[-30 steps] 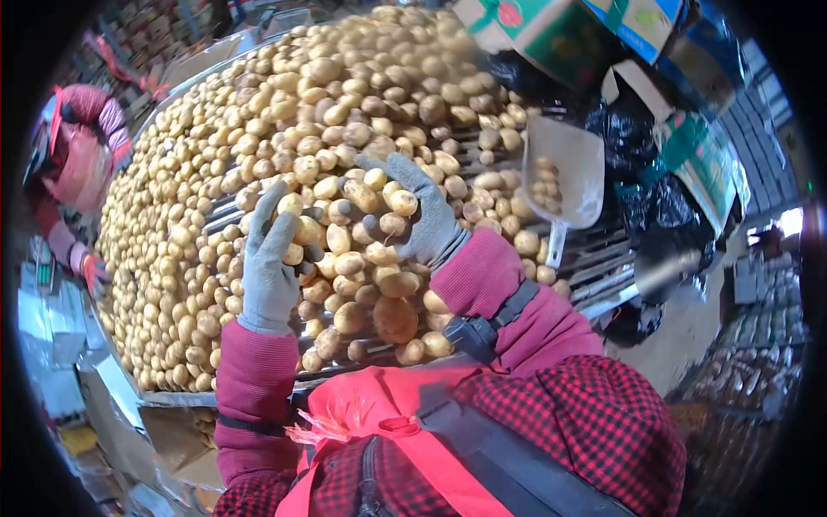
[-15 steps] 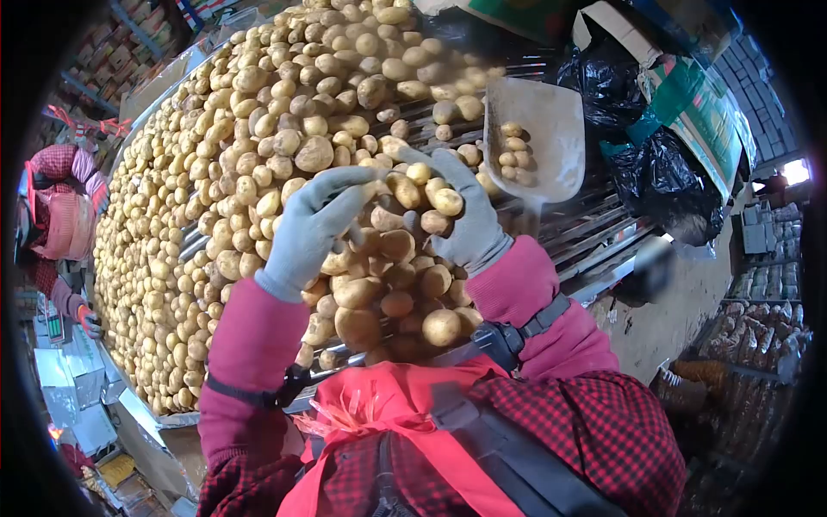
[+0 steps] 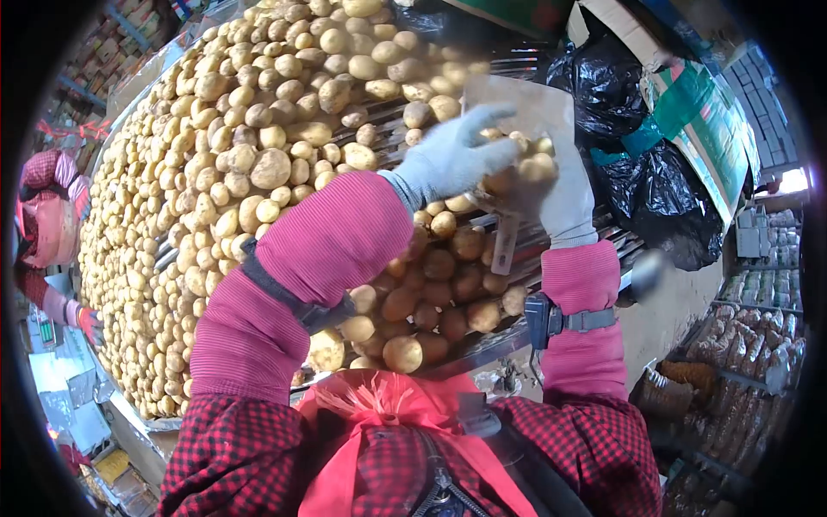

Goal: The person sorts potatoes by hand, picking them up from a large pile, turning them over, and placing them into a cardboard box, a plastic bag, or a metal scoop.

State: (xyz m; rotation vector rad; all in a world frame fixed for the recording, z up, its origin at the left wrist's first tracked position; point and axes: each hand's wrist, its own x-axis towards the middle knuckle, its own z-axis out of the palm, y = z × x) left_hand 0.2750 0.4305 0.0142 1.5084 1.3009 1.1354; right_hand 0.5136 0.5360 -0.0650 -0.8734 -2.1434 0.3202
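Note:
A grey scoop (image 3: pixel 551 103) lies on the slatted surface, its handle (image 3: pixel 506 246) pointing toward me. Over it, my gloved left hand (image 3: pixel 448 157) reaches in from the left with fingers stretched out and apart, beside a cluster of small potatoes (image 3: pixel 541 165). My gloved right hand (image 3: pixel 568 202) is on the right side of that cluster, cupped against the potatoes; its fingers are mostly hidden and the potatoes are blurred. Below the hands lies a shaded heap of larger potatoes (image 3: pixel 439 264).
A big spread of potatoes (image 3: pixel 194 172) covers the left and back of the sorting surface. Black plastic bags (image 3: pixel 663 185) and an opened green-and-white carton (image 3: pixel 711 129) stand to the right. Another person's gloved hand (image 3: pixel 89 325) is at the far left edge, near stacked boxes.
Both hands have moved right, from above the potato heap to over the scoop, and potatoes came along with them. The left fingers are now more spread.

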